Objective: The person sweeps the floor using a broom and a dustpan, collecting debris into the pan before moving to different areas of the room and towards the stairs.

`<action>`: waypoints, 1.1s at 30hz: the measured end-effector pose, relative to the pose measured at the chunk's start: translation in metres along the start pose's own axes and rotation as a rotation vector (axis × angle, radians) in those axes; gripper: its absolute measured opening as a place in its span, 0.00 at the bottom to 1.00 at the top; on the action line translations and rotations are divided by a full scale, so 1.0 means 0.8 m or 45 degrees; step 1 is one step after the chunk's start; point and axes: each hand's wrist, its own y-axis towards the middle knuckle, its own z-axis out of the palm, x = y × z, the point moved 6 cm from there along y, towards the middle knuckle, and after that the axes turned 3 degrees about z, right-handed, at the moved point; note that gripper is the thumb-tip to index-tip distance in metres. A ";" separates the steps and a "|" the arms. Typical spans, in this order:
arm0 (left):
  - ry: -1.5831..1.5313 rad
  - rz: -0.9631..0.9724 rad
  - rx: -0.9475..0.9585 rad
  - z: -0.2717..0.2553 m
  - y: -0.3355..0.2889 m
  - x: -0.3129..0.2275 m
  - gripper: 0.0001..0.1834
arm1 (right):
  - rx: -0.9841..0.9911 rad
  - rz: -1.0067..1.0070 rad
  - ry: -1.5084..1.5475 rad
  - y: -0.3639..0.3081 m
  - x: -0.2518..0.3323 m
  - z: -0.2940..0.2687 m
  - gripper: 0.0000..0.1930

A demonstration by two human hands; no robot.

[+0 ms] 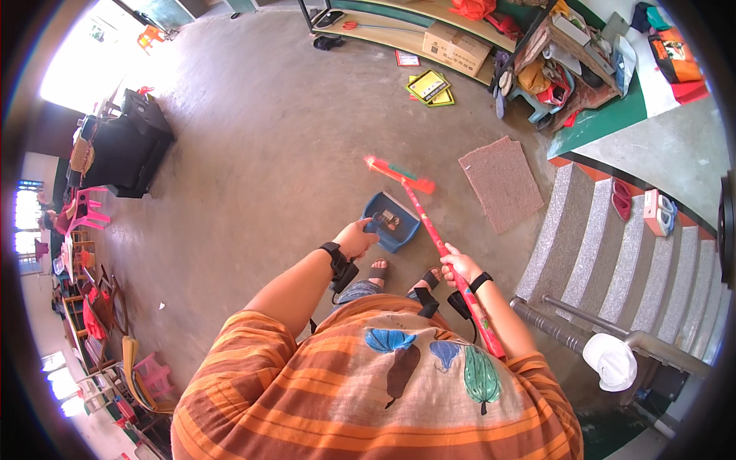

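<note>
Your left hand (356, 239) has its fingers curled around the handle of the blue dustpan (394, 241). Your right hand (461, 266) grasps the red broom (428, 222).

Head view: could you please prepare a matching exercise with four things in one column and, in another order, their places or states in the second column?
Things
1. Broom
2. Mat
3. Cap
4. Dustpan

Places or states
A. White, by the railing
B. Blue, with some litter inside
C. Flat on the floor, near the steps
D. Held in the grip of the right hand

Right pairs: 1-D, 2-C, 3-A, 4-B.
</note>
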 end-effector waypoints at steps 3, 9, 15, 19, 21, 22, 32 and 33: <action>0.059 0.008 0.003 -0.009 -0.008 0.000 0.33 | -0.005 0.040 0.012 -0.004 -0.028 0.019 0.34; 0.045 0.007 0.070 -0.007 -0.013 -0.010 0.35 | 0.232 0.049 0.257 -0.049 -0.085 0.054 0.31; 0.177 0.071 0.234 0.044 -0.030 -0.025 0.36 | 0.137 -0.079 0.328 -0.078 -0.084 0.066 0.34; 0.262 0.087 0.313 0.085 -0.024 -0.035 0.36 | -0.062 -0.098 0.284 -0.086 -0.103 0.040 0.33; 0.313 0.099 0.367 0.111 -0.016 -0.032 0.35 | -0.096 -0.172 0.348 -0.087 -0.111 0.031 0.36; 0.398 0.112 0.419 0.124 -0.012 -0.026 0.35 | -0.109 -0.202 0.338 -0.083 -0.122 0.022 0.36; 0.617 0.098 0.599 0.218 0.013 0.030 0.34 | -0.035 -0.376 0.590 -0.119 -0.248 -0.024 0.35; 0.628 0.089 0.604 0.225 0.011 0.032 0.34 | -0.032 -0.386 0.606 -0.139 -0.251 -0.021 0.35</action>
